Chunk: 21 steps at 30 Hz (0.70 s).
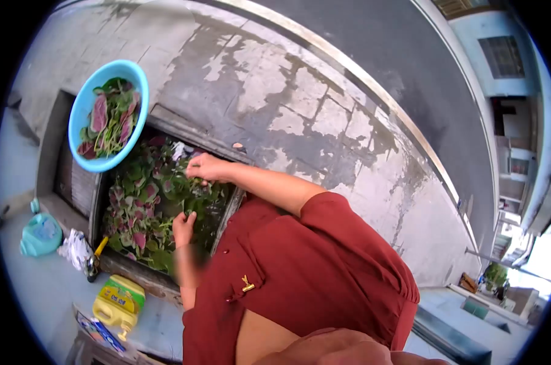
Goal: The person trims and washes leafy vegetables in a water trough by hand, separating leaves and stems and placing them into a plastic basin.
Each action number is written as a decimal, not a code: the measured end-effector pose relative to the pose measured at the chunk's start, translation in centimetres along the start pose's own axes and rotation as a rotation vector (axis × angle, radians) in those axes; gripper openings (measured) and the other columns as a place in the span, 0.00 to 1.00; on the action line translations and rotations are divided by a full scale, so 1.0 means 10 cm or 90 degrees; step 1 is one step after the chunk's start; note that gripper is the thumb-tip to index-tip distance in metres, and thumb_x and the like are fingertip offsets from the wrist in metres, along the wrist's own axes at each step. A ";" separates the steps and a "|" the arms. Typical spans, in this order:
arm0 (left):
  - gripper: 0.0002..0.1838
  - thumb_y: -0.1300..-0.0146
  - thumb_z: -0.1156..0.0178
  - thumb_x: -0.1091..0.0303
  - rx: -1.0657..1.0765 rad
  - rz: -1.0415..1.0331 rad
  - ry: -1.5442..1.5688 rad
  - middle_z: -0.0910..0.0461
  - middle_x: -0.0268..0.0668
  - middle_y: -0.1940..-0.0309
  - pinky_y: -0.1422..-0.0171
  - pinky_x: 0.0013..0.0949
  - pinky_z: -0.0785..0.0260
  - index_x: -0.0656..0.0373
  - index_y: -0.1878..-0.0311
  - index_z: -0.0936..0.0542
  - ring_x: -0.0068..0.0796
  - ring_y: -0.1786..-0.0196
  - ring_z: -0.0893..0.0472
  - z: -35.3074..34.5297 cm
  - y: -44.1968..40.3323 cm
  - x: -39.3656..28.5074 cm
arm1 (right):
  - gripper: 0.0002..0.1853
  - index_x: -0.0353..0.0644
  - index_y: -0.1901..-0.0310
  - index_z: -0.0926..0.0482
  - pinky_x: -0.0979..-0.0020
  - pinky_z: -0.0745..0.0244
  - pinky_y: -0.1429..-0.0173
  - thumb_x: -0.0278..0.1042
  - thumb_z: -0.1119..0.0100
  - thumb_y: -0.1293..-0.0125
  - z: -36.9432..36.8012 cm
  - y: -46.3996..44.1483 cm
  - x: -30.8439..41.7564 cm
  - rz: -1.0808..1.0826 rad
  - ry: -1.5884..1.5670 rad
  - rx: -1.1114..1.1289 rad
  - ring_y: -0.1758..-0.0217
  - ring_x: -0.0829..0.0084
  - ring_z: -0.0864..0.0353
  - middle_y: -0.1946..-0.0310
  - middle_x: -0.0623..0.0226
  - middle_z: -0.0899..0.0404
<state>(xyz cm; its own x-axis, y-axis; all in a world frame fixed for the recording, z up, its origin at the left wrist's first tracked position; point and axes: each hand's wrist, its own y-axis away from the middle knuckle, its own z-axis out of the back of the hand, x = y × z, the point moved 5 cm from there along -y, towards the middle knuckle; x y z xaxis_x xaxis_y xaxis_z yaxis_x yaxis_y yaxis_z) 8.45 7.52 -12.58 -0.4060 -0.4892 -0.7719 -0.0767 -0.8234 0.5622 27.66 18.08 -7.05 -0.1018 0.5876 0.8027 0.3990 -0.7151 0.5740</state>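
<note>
A stone sink (231,213) is filled with water and many green and purple-red leaves (138,201). Over the sink's right side, my right hand (207,168) has its fingers pinched on leafy greens at the water's surface. My left hand (184,228) is lower, near the sink's front edge, with thumb and fingers drawn together on a thin green stem among the leaves. A light blue basin (143,85) rests at the sink's far left corner, holding stemmed green and purple leaves.
To the left stand a teal bottle (42,235), a crumpled white bag (76,249), a yellow-handled tool (101,246) and a yellow detergent jug (118,301). Wet paving (299,91) and a road (403,55) lie beyond the sink.
</note>
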 end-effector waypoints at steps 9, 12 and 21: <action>0.08 0.49 0.42 0.78 -0.381 -0.285 -0.097 0.27 0.34 0.74 0.64 0.32 0.34 0.56 0.65 0.22 0.33 0.70 0.26 0.55 0.29 -0.36 | 0.08 0.46 0.67 0.28 0.84 0.50 0.86 0.39 0.49 0.34 -0.19 -0.20 -0.15 -0.076 -0.087 0.079 0.86 0.87 0.36 0.80 0.77 0.28; 0.14 0.54 0.42 0.80 -0.494 -0.410 -0.285 0.28 0.33 0.71 0.61 0.35 0.37 0.51 0.64 0.20 0.35 0.67 0.28 0.66 0.59 -0.87 | 0.08 0.46 0.67 0.27 0.84 0.50 0.85 0.39 0.48 0.34 -0.27 -0.24 -0.16 -0.080 -0.073 0.098 0.86 0.87 0.36 0.80 0.77 0.29; 0.21 0.61 0.45 0.83 -0.532 -0.459 -0.356 0.27 0.32 0.68 0.56 0.35 0.39 0.49 0.62 0.19 0.33 0.63 0.27 0.72 0.74 -0.88 | 0.07 0.46 0.66 0.27 0.84 0.49 0.85 0.39 0.47 0.34 -0.34 -0.33 -0.05 -0.053 -0.063 0.132 0.85 0.86 0.35 0.80 0.77 0.29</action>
<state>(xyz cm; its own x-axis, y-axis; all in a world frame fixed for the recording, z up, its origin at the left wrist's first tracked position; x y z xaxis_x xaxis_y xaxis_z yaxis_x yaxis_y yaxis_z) 4.89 7.76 0.48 -0.8612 0.1725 -0.4780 0.0770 -0.8855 -0.4581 23.32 18.85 -8.75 -0.0565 0.6833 0.7279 0.5731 -0.5748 0.5841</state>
